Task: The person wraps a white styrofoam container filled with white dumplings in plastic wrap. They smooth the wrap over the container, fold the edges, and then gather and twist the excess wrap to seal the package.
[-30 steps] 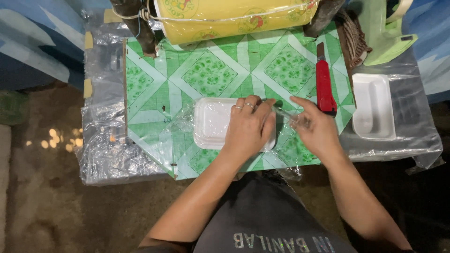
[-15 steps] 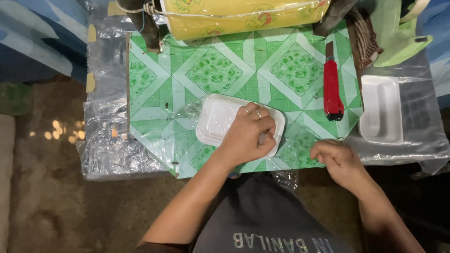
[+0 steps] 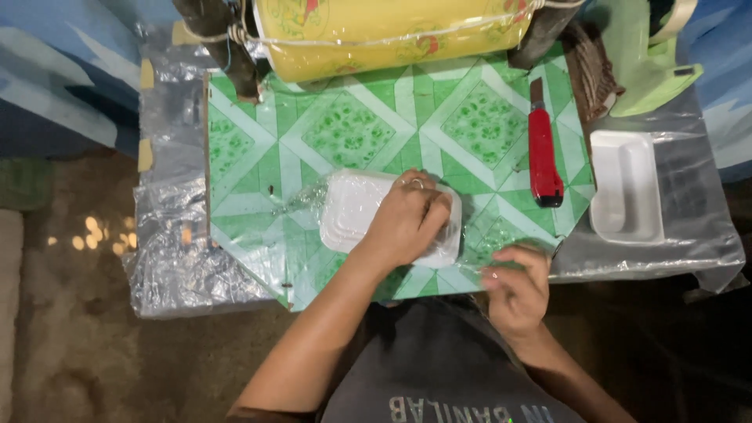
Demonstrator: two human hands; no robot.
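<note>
A white foam tray (image 3: pixel 354 210) lies upside down on the green patterned board (image 3: pixel 352 125), with clear plastic film (image 3: pixel 301 200) around it. My left hand (image 3: pixel 409 219) presses flat on top of the tray. My right hand (image 3: pixel 517 286) is at the board's near edge, to the right of the tray, its fingers pinched on a stretch of the clear film. A red box cutter (image 3: pixel 542 153) lies on the board further right, apart from both hands.
A big yellow roll of film (image 3: pixel 392 31) sits across the far edge of the board. A second white foam tray (image 3: pixel 625 186) rests on a plastic-covered surface at the right. Crumpled clear plastic (image 3: pixel 168 251) covers the left side.
My right hand has drawn back from beside the tray toward the near edge, pulling the film. The left hand has stayed pressed on the tray.
</note>
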